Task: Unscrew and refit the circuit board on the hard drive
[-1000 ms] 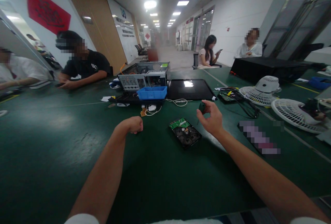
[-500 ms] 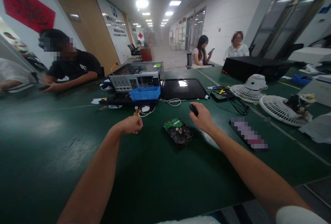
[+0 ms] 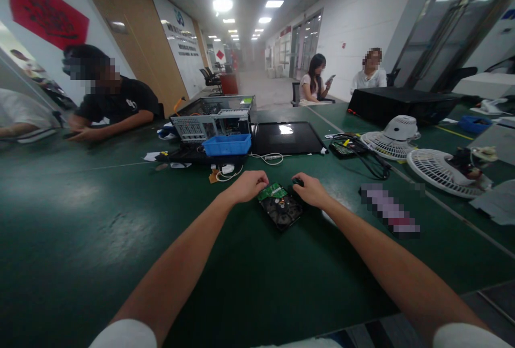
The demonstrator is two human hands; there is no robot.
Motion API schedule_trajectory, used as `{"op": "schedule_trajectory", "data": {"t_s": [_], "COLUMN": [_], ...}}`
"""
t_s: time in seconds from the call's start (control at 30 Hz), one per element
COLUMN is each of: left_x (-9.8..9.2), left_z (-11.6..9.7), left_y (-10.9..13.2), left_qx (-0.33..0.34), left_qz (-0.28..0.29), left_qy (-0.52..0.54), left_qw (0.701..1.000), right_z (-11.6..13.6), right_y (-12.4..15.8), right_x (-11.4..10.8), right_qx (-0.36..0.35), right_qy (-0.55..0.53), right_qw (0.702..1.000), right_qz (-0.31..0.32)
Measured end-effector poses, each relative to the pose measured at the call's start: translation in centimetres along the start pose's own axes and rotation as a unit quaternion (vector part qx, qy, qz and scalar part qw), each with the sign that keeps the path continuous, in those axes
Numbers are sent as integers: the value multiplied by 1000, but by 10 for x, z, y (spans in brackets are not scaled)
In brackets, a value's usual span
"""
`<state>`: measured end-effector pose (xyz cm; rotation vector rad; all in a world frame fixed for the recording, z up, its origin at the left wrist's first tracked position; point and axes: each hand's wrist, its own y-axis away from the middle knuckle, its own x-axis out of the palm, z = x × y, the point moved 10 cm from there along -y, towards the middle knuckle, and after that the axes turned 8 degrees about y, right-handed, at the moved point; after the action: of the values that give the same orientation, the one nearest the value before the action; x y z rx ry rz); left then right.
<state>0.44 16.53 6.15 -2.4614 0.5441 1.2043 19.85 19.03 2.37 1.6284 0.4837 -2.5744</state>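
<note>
A hard drive [image 3: 281, 210] with a green circuit board at its upper end lies on the green table [image 3: 225, 283]. My left hand [image 3: 250, 184] is closed at the drive's upper left corner; whatever its fingers hold, if anything, is hidden. Close to the drive's upper right side, my right hand [image 3: 309, 190] is wrapped round a small dark tool [image 3: 298, 181], most of which the fingers cover.
Beyond the drive stand an open computer case [image 3: 213, 120], a blue tray [image 3: 227, 145] and a black panel [image 3: 287, 138]. At the right are a circuit board with cables [image 3: 346, 147], fan parts [image 3: 440, 171] and a pixelated flat object [image 3: 388, 211]. Several people sit around.
My left hand has moved right, from beside the cable to the drive's upper left corner. My right hand has come slightly down and left, closer to the drive, still with the dark tool.
</note>
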Motion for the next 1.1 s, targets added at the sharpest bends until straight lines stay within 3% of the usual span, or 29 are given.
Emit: {"op": "schedule_trajectory", "data": {"t_s": [0.13,0.33,0.77,1.1], "left_x": [18,34,41,44], "left_z": [-20,-15,-30,-24], "left_y": [-19,-26,-34,-34], "left_qx": [53,60,73,64], "left_qz": [-6,-16,-4,0], "left_qy": [-47,-96,-194,-198], "left_qw": [997,993,978,978], "right_z": [-5,-6,-6,-6], "right_y": [-1,-1,-2,-3], "right_x": [7,9,9,11], "right_qx": [15,18,17,5], "right_qy": [6,2,5,9], "right_qw": [1000,999,999,1000], "right_qz": [25,29,30,21]}}
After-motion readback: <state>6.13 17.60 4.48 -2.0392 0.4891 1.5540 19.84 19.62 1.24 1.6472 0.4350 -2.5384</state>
